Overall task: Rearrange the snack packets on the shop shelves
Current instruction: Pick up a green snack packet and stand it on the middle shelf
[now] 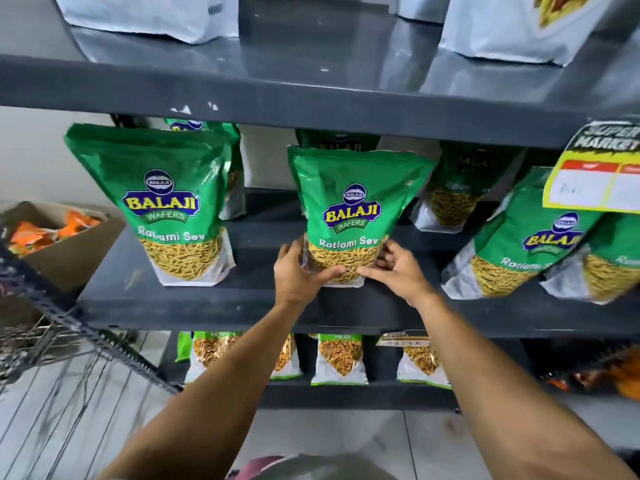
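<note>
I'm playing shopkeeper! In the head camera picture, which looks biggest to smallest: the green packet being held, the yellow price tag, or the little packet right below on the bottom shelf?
1. Held green packet
2. Yellow price tag, partly cut off
3. Little packet

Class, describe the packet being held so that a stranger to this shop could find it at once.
Find the middle shelf of the dark rack, lined with green Ratlami Sev packets. The held packet stands upright near the centre. It alone has the left hand and the right hand clasping its base.
</note>
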